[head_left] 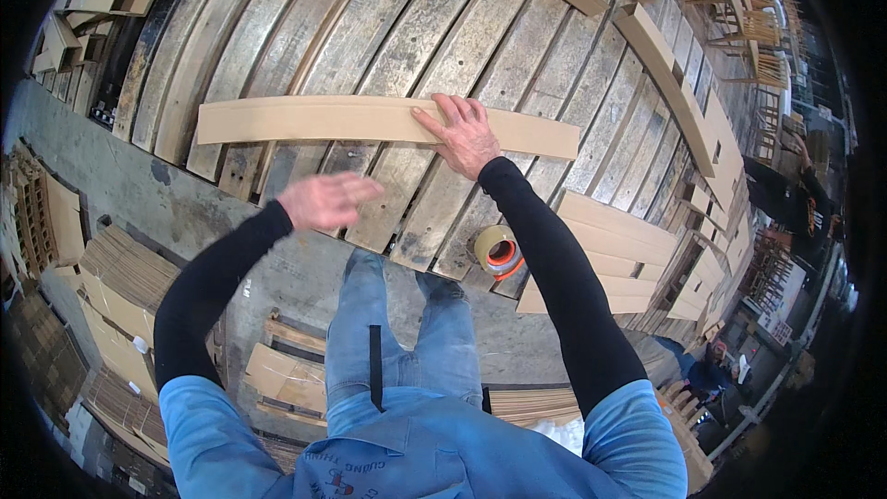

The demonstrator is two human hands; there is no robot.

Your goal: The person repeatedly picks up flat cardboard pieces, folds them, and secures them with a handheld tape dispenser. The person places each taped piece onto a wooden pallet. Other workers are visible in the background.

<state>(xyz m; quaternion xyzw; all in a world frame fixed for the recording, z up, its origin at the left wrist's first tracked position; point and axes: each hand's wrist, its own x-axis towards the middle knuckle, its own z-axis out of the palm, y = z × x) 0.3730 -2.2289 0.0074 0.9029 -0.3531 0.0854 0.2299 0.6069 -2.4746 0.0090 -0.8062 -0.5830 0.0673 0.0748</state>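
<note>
On the worn slatted desk [305,18], right hand [465,137] presses flat, open, on a smooth curved wood strip [305,120]; left hand [325,200] hovers open, blurred, empty; tape roll [496,249] nearby.

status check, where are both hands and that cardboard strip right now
Right hand flat on the long cardboard strip, pinning it to the plank table. Left hand open, blurred, off the strip. Tape roll at near edge.
</note>
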